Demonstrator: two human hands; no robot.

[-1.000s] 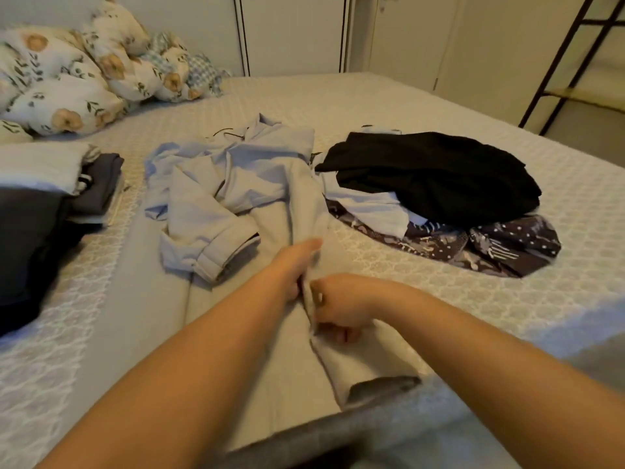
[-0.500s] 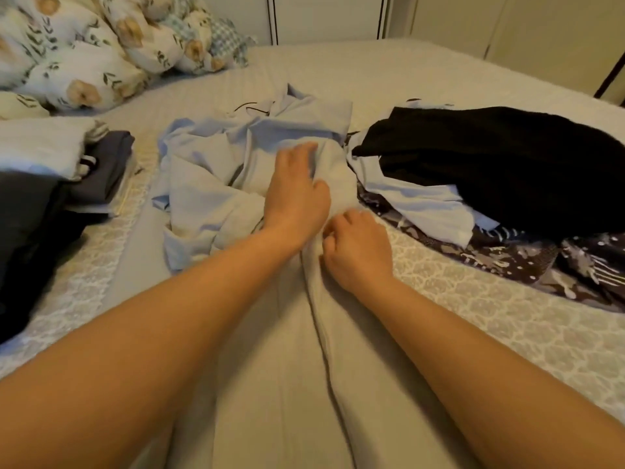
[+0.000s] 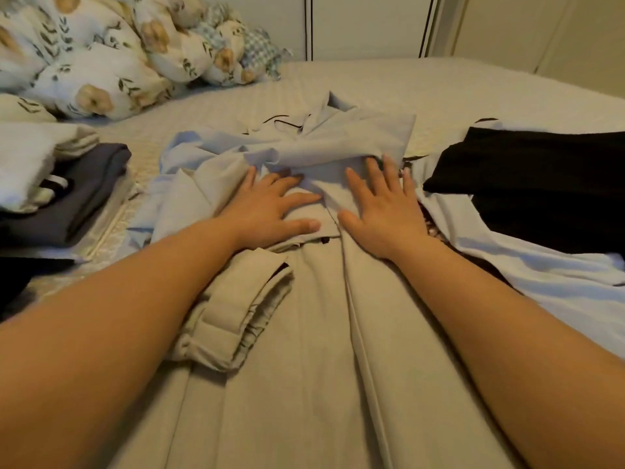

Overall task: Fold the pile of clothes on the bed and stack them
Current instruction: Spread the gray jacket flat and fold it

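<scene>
Both hands lie flat with fingers straight, gripping nothing: the left hand (image 3: 270,211) and right hand (image 3: 382,211) press the beige garment (image 3: 304,367) spread along the near edge of the bed (image 3: 439,86); a rolled cuff (image 3: 233,319) bunches under the left forearm, and could get creased into the fold; the pale blue shirt (image 3: 338,140) touches the fingertips, so smoothing further may drag it along; the unfolded dark pile (image 3: 541,184) crowds the bed's right edge, the folded stack (image 3: 67,184) its left

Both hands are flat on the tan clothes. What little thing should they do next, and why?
Probably slide both palms toward the body. The left hand and right hand press flat on the long beige cloth garment, which still shows lengthwise creases and a bunched cuff, so it isn't yet smooth enough to fold.
</scene>
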